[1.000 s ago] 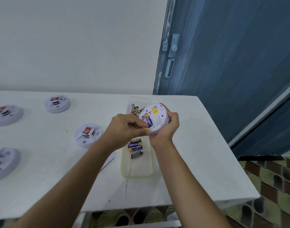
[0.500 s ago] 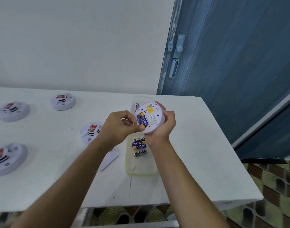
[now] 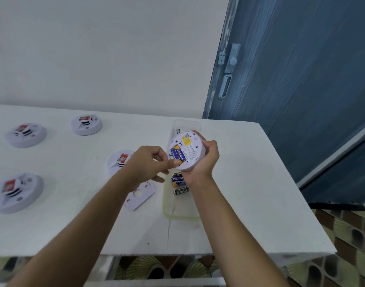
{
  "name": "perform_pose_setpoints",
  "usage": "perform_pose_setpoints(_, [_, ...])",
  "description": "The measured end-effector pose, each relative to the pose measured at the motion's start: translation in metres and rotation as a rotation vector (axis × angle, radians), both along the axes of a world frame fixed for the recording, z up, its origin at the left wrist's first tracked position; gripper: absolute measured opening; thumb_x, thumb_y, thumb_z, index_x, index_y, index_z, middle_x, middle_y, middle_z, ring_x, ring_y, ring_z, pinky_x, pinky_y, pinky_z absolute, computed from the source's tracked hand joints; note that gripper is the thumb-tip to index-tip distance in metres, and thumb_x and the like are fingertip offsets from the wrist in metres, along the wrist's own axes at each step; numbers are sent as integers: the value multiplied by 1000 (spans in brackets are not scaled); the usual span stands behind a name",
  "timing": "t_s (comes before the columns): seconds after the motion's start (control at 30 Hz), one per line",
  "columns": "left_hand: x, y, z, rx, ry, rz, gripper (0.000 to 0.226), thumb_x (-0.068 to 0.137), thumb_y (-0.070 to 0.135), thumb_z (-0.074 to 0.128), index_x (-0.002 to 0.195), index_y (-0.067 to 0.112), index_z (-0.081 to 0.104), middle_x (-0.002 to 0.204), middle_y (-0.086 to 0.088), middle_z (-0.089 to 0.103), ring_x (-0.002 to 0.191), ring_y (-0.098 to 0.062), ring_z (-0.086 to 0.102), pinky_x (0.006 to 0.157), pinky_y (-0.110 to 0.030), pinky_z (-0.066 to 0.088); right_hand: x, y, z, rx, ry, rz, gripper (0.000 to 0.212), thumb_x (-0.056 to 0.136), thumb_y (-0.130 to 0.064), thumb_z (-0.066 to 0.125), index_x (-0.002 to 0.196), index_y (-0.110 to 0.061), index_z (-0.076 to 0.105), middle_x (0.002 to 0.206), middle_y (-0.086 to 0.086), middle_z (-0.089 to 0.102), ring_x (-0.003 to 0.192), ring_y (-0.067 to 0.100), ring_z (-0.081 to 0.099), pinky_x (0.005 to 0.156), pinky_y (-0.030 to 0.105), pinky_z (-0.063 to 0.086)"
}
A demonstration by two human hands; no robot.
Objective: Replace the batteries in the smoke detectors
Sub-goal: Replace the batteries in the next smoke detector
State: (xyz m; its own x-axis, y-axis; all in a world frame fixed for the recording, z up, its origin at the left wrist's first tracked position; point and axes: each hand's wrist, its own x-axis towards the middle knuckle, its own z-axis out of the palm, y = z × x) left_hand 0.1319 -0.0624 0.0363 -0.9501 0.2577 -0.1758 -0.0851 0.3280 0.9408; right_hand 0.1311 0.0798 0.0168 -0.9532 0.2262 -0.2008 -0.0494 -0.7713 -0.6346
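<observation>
Head view: my right grip (image 3: 206, 162) clasps the smoke detector (image 3: 190, 149); my left grip (image 3: 144, 164) pinches the battery (image 3: 178, 155) at its 7 o'clock. Skewed, it could spring out.

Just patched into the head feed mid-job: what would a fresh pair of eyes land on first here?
The white smoke detector held up at centre in the right hand, back open, with the left hand pinching at a blue battery seated inside. Next, the clear tray under the hands with loose batteries, and four more detectors spread on the white table to the left.
</observation>
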Motion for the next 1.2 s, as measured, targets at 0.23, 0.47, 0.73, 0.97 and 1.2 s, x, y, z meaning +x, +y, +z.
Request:
perform_pose_setpoints(0.23, [1, -38, -14, -674, 243, -178, 24, 82, 42, 73, 81, 22, 61, 80, 12, 64, 80, -14, 62, 68, -21, 46, 1, -1, -8, -36, -26, 22, 40, 90, -34, 36, 102, -15, 70, 108, 16, 66, 100, 35, 59, 83, 41, 47])
perform_pose_setpoints(0.47, [13, -56, -44, -919, 219, -293, 60, 63, 45, 85, 112, 23, 59, 103, 2, 51, 99, -19, 50, 82, -31, 45, 2, -7, -11, -46, -55, 27, 37, 88, -35, 39, 99, -18, 71, 109, 13, 67, 100, 33, 59, 80, 38, 48])
perform_pose_setpoints(0.73, [20, -61, -41, -867, 204, -262, 58, 67, 36, 77, 119, 23, 53, 110, 0, 56, 98, -20, 50, 79, -32, 49, 8, -16, -11, -38, -68, 50, 40, 90, -35, 37, 107, -15, 67, 95, 6, 68, 89, 27, 61, 73, 32, 49])
perform_pose_setpoints(0.97, [23, -60, -13, -417, 235, 1, 48, 77, 23, 72, 121, 24, 54, 110, 4, 58, 85, -7, 60, 58, -8, 42, 12, -21, -10, -54, -87, 47, 36, 85, -36, 43, 103, -16, 68, 103, 8, 63, 91, 28, 59, 73, 32, 49])
perform_pose_setpoints(1.2, [28, -45, 8, -48, 353, 113, 60, 68, 30, 69, 125, 30, 53, 109, 15, 64, 90, -3, 62, 70, -16, 52, 15, -24, -3, -54, -86, 116, 37, 85, -36, 43, 103, -16, 68, 97, 8, 64, 86, 25, 60, 70, 30, 49])
